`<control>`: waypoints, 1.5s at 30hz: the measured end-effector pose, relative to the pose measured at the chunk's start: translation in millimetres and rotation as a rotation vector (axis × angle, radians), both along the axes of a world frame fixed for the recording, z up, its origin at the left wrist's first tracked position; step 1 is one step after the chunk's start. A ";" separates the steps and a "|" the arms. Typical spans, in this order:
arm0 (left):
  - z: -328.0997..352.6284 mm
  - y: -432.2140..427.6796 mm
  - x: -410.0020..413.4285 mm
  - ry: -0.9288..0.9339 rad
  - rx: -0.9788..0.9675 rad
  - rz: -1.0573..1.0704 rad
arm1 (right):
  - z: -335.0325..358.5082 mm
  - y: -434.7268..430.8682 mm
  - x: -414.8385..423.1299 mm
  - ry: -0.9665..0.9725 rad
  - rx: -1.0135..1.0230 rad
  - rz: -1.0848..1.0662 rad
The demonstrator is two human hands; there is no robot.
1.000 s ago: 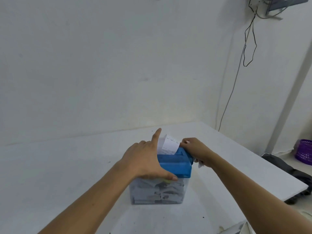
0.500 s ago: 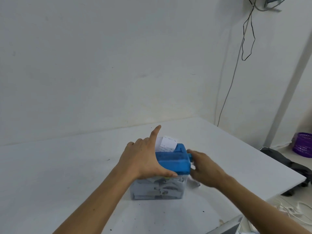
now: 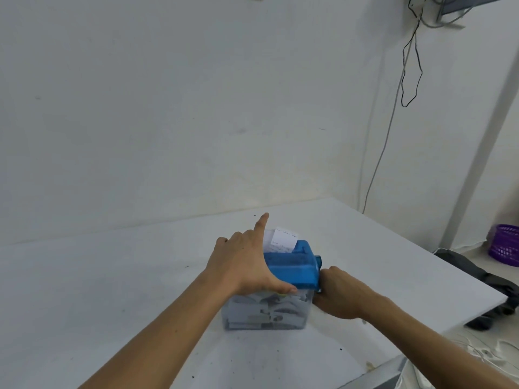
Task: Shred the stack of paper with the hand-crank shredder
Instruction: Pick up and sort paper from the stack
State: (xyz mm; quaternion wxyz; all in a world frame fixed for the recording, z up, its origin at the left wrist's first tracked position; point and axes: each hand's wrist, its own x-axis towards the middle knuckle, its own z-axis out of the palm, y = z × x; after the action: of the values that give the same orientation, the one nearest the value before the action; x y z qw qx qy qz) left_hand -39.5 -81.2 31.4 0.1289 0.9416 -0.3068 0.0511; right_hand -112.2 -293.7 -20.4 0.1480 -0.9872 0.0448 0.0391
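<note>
The hand-crank shredder (image 3: 292,272) has a blue top and a clear bin (image 3: 266,313) full of paper strips. It stands in the middle of the white table (image 3: 112,276). A white printed paper slip (image 3: 282,240) sticks up out of the slot at the back of the top. My left hand (image 3: 247,262) presses down on the shredder's left side, thumb along the front edge, index finger pointing up beside the slip. My right hand (image 3: 337,293) is closed at the shredder's right side, low down, around the crank, which is hidden by the fingers.
The table's right edge runs diagonally toward the near right corner. Beyond it on the floor lie a dark bag (image 3: 483,284) and a purple basket (image 3: 505,245). A thin cable (image 3: 384,147) hangs down the wall corner. White cords (image 3: 483,352) lie on the floor at the right.
My right hand swung from the top right of the shredder down to its lower right side, turning the crank. The paper slip stands lower in the slot. My left hand stayed put.
</note>
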 end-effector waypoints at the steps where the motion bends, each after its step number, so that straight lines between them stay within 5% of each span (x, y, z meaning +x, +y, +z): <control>1: -0.5 -1.0 1.0 -0.014 0.005 0.008 | 3.6 0.3 -3.7 0.035 0.025 0.012; 13: 4.1 -2.8 5.0 -0.002 0.062 0.023 | 70.9 -8.6 -23.9 0.225 0.076 0.068; 20: 0.4 -3.2 1.5 -0.088 0.056 -0.014 | 78.7 -17.0 -7.9 0.549 0.186 0.070; 27: 0.2 -1.0 4.2 -0.092 0.050 0.004 | 62.9 -34.7 6.2 0.210 0.502 -0.092; 32: 0.8 3.6 14.6 -0.098 0.059 0.038 | 35.0 -21.3 14.6 0.361 0.902 -0.126; 45: -6.1 13.9 62.9 -0.163 0.016 0.044 | 13.7 -14.0 71.4 0.407 0.092 0.063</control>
State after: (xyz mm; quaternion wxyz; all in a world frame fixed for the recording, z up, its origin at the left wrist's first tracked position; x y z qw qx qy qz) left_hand 23.4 -67.3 25.3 0.0950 0.9418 -0.2960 0.1279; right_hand -40.7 -307.7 -6.7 0.1795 -0.9521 0.0410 0.2441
